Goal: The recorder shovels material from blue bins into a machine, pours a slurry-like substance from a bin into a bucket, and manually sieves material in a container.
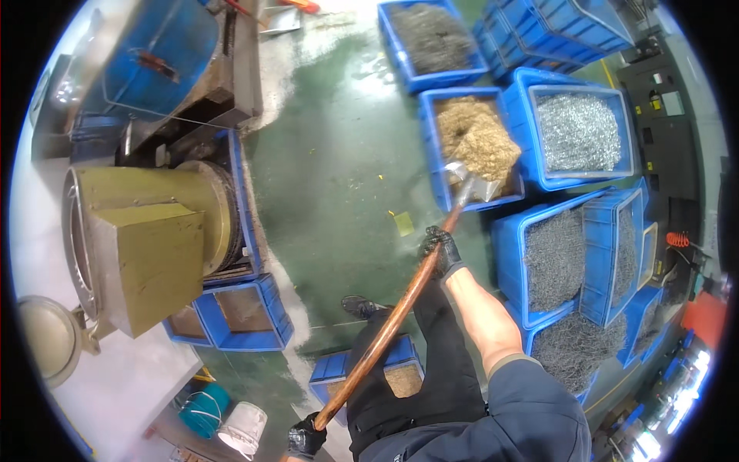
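Your black-gloved left hand (306, 439) and black-gloved right hand (442, 252) grip the long brown wooden shovel handle (389, 327) far apart, good holding spots. Its shiny metal blade (483, 189) is at the near end of a blue plastic bin (435, 148) of tan crumbs (473, 135). It looks stiff and front-heavy.

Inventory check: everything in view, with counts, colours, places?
Shovel: one, brown and silver, centre
Bins: at least ten, blue, right, left, bottom
Heap: one, tan, bin right of centre
Bright pieces: many, silver, upper right bin
Dark pieces: many, grey, right bins
Machine: one, olive, left
Container: one, blue, upper left
Buckets: two, teal and white, lower left
Hose: one, red, right
Floor: one, green, centre
Scrap: one, yellowish, floor centre
Shoe: one, dark, below centre
Legs: two, black, bottom
Left hand: one, black glove, low on shovel
Right hand: one, black glove, higher on shovel
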`<state>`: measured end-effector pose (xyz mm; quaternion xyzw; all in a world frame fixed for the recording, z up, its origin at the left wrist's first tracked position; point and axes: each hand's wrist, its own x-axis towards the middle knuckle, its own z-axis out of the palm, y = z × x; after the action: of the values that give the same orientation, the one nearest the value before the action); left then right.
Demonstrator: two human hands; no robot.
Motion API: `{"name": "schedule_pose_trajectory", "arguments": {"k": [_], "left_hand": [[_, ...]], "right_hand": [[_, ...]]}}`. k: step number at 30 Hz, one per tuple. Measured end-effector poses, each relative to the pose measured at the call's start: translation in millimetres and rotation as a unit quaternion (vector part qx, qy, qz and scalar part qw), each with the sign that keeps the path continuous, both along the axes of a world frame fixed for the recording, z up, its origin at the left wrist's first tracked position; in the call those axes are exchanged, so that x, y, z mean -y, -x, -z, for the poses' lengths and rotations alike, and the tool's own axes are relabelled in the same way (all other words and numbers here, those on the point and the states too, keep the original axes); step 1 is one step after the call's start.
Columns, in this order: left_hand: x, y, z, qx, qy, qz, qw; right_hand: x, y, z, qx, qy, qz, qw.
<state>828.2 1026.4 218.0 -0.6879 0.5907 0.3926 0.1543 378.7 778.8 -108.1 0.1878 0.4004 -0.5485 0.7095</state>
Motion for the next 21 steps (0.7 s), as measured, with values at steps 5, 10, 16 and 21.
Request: {"name": "schedule_pose_trajectory", "arguments": {"k": [5,10,16,21], "left_hand": [[-8.9,-21.6,-54.7,0.004,-0.037,-0.032,0.999],[-45.2,-72.9,-115.3,0.029,-0.095,-0.033,0.995],[-117.4,-138.8,-194.5,0.088,-0.13,0.011,0.988],[-136.5,-149.8,-308.9,-0.048,0.009,-0.078,0.996]], "right_hand": [[-14.3,-13.1,-39.7,-0.009,0.038,-0.022,0.999],[-22.8,-49.7,-119.6,-0.071,0.064,-0.077,0.992],[-15.5,-117.9,-267.9,-0.114,0.026,-0.083,0.99],[-10.7,-177.6,-355.7,-0.096,0.055,-0.135,0.985]]}}
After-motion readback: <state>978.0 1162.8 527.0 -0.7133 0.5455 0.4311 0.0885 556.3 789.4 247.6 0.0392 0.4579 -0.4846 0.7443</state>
